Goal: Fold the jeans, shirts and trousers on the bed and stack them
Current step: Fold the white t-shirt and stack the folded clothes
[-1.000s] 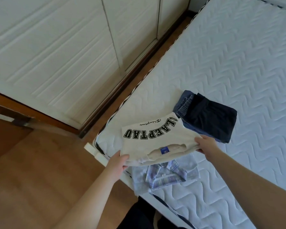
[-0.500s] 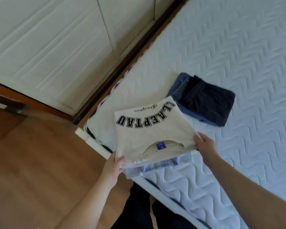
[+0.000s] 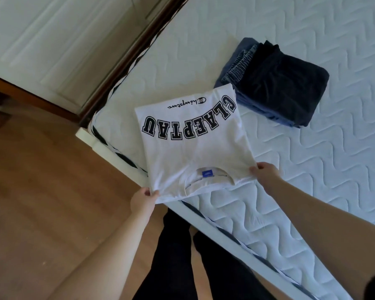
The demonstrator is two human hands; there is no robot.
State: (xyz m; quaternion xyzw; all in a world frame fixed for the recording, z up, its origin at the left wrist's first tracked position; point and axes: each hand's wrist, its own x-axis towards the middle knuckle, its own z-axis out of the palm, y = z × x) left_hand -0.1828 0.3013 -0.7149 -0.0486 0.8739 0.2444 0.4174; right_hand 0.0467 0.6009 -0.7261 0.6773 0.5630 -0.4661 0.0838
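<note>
- Our left hand (image 3: 142,201) pinches the near left corner of the folded white T-shirt (image 3: 195,152), thumb on top of the cloth.
- Our right hand (image 3: 265,173) grips the near right corner, fingers curled onto the fabric.
- The T-shirt lies flat at the corner of the mattress (image 3: 312,169), black block letters and collar label facing up, collar toward us.
- Just beyond it sits a stack of folded dark trousers (image 3: 286,89) over blue jeans (image 3: 236,66); the shirt's far corner touches or slightly overlaps that stack.
- Beside the bed we see wooden floor (image 3: 41,191) and white wardrobe doors (image 3: 52,40).
</note>
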